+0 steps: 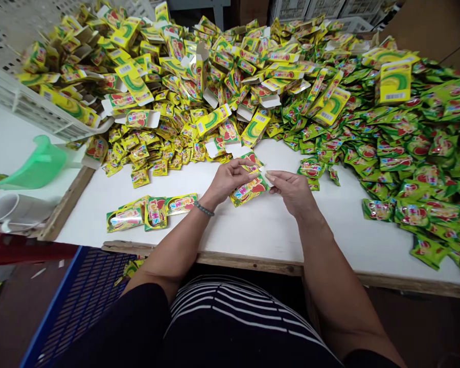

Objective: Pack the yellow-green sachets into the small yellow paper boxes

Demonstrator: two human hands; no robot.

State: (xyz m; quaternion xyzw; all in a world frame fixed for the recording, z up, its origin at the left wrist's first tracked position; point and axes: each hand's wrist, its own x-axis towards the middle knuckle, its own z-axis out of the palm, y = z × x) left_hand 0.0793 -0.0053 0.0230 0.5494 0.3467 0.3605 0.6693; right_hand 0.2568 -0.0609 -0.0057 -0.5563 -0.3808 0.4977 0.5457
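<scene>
Over the white table, my left hand is closed on a small yellow-and-green candy box printed with a melon picture. My right hand pinches the white end flap of this same box between thumb and fingertips. Just beyond the left fingers shows another printed piece, partly hidden. To the left of my left wrist lie several flat candy boxes, some overlapping. Small yellow candy packets are heaped past the hands, and green candy packets spread to the right.
Many open yellow boxes are piled at the back, spilling from a white plastic crate. At left are a green scoop and a white mug. A blue basket sits below the table's wooden front edge.
</scene>
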